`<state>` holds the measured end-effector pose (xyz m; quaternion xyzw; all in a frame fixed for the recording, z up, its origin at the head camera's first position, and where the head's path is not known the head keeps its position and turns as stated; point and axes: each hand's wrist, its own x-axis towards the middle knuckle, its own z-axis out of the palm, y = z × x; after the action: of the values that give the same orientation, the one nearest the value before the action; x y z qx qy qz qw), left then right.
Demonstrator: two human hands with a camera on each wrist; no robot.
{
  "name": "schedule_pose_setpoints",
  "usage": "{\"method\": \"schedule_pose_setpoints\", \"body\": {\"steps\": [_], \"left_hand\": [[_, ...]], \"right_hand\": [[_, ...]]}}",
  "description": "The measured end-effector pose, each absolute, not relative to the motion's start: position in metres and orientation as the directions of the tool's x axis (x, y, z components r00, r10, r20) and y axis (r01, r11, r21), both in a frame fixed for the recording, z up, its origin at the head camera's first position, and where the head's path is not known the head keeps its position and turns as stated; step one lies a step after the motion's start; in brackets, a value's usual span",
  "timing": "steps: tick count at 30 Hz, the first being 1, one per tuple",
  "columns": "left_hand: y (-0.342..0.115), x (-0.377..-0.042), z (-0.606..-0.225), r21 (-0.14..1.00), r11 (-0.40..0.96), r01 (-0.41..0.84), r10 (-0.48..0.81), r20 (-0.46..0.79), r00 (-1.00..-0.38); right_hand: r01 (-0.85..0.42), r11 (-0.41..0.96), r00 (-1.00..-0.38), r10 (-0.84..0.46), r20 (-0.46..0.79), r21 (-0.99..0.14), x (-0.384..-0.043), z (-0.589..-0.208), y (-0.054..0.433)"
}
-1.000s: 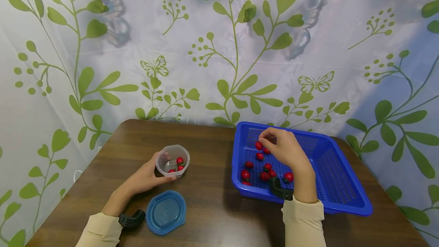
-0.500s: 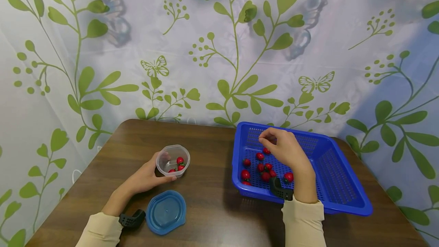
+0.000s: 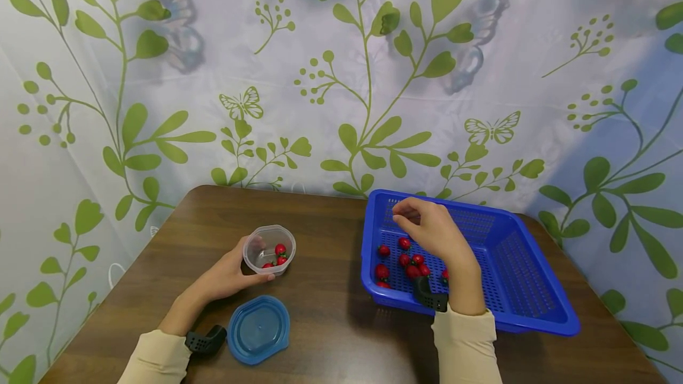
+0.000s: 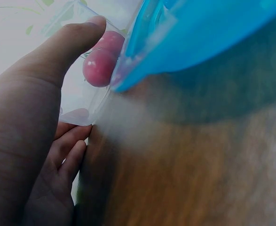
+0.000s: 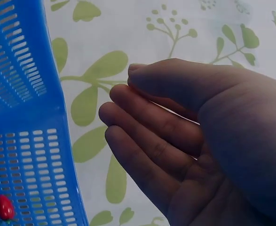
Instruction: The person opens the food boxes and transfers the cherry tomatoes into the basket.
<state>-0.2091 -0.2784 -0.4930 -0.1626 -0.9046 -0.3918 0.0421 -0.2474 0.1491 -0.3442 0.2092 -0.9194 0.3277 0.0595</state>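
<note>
My left hand (image 3: 229,276) grips a small clear plastic tub (image 3: 268,230) from its left side, thumb at the front and fingers behind. Several cherry tomatoes (image 3: 280,249) lie inside it; two show through the wall in the left wrist view. A blue lid (image 3: 258,329) lies on the table just in front. Over the left part of a blue plastic basket (image 3: 533,280) hovers my right hand (image 3: 431,230), thumb near the index fingertip. The right wrist view shows nothing between its loosely bent fingers. Several more cherry tomatoes (image 3: 381,271) are scattered on the basket floor, some hidden by the right arm.
Tub, lid and basket share a brown wooden table (image 3: 331,242). Behind it hangs a pale curtain (image 3: 299,105) with green leaves. The basket's raised rim (image 3: 368,242) stands between the right hand and the tub.
A cherry tomato at my right fingertips one second ago has dropped into the basket, and others there have rolled slightly. My right hand then shifted left. The left hand stays still.
</note>
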Motion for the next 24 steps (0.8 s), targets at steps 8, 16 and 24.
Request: {"method": "schedule_pose_setpoints", "body": {"steps": [8, 16, 24], "left_hand": [[-0.278, -0.208, -0.493, 0.700, 0.636, 0.325, 0.260, 0.202, -0.944], [-0.279, -0.208, -0.494, 0.691, 0.644, 0.329, 0.260, 0.206, -0.943], [-0.278, -0.208, -0.494, 0.696, 0.644, 0.319, 0.256, 0.196, -0.946]], "right_hand": [[-0.444, 0.683, -0.896, -0.354, 0.268, -0.580, -0.247, -0.344, 0.138], [-0.471, 0.665, -0.882, -0.367, 0.296, -0.580, -0.246, -0.344, 0.125], [-0.491, 0.648, -0.871, -0.378, 0.314, -0.583, -0.244, -0.345, 0.112]]}}
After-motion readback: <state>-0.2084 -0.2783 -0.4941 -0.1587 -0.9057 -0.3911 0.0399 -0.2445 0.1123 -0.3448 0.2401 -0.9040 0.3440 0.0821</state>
